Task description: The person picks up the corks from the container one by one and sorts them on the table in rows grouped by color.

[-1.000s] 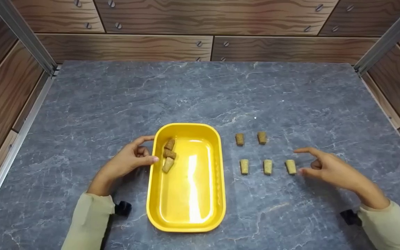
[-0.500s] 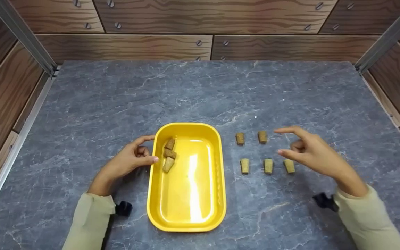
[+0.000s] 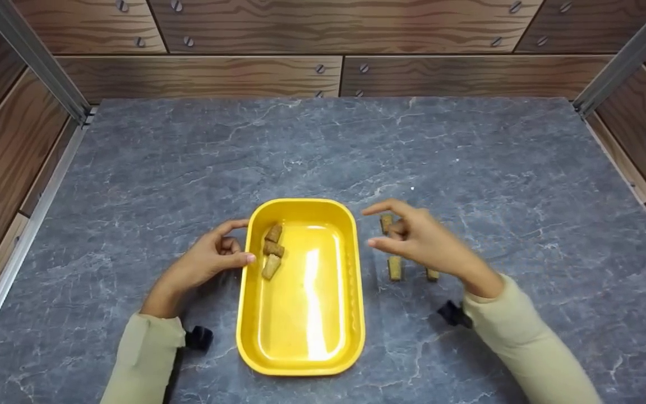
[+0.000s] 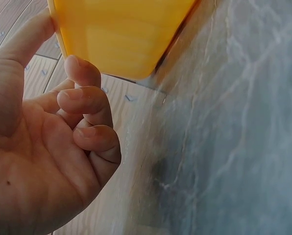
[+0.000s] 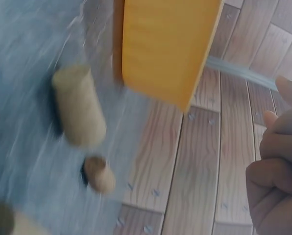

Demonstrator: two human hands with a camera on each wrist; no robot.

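Note:
My left hand [image 3: 205, 261] holds the left rim of a yellow plastic tray [image 3: 300, 371], its thumb tip on the rim and its index finger against the outer side. Three tapered cork stoppers [image 3: 274, 248] lie along the tray's left inner wall. My right hand [image 3: 427, 238] hovers beside the tray's right edge, thumb and index finger spread with nothing between them, the other fingers bent. Below it on the table are a brown cork stopper [image 3: 386, 223] and a paler cork stopper [image 3: 395, 269]. Another pale cork [image 3: 432, 275] shows partly under the hand; the remaining corks are hidden.
The tray stands on a grey marbled tabletop [image 3: 312, 151]. Wood-patterned panels [image 3: 255, 76] close off the back and sides, with metal posts [image 3: 42, 62] at the corners. Dark wrist cameras [image 3: 198, 338] are strapped under both sleeves.
My right hand has moved left from beside the rightmost pale cork, over the corks, to the tray's right edge. The left hand and the tray have stayed in place.

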